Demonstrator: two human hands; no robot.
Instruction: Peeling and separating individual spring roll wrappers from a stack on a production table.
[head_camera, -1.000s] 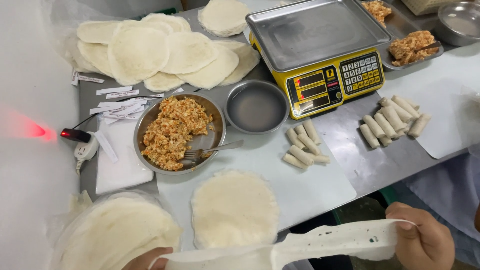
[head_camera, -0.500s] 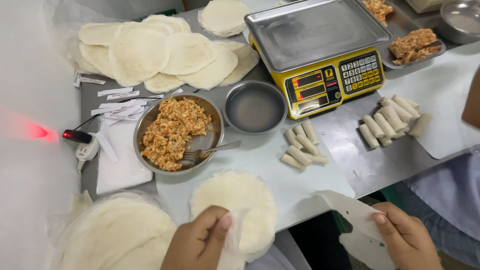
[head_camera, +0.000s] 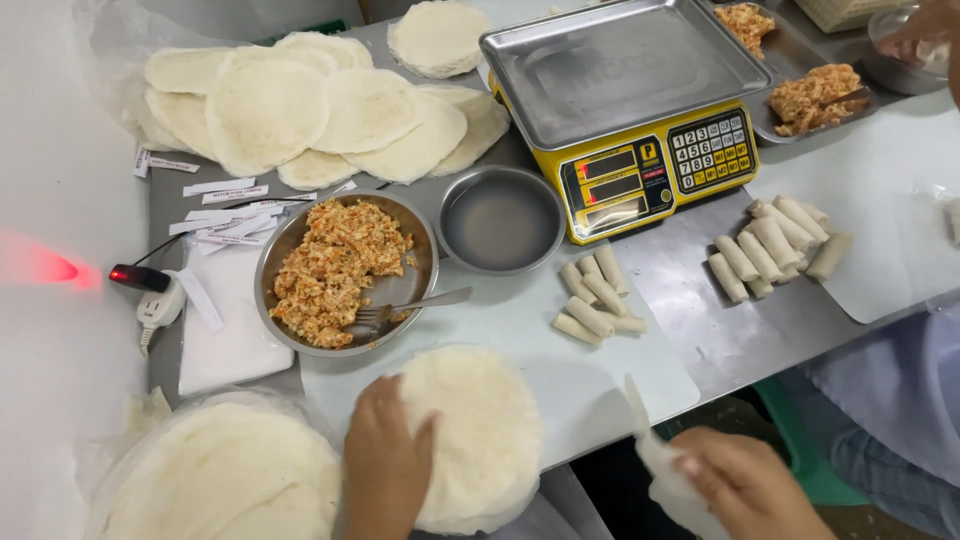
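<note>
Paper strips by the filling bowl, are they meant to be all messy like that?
They do look untidy: the white paper strips lie scattered at odd angles above the bowl of filling. Nothing looks spilled. The left hand rests flat on a round wrapper.

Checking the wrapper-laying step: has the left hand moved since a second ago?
Yes. The left hand came up onto the round wrapper, toward the filling bowl.

White paper label strips (head_camera: 228, 205) lie scattered on the counter (head_camera: 720, 330) left of the filling bowl. The yellow scale (head_camera: 640, 110) carries two dark rectangular display screens (head_camera: 612, 176) on its sloped front, beside a white keypad (head_camera: 708, 142).
</note>
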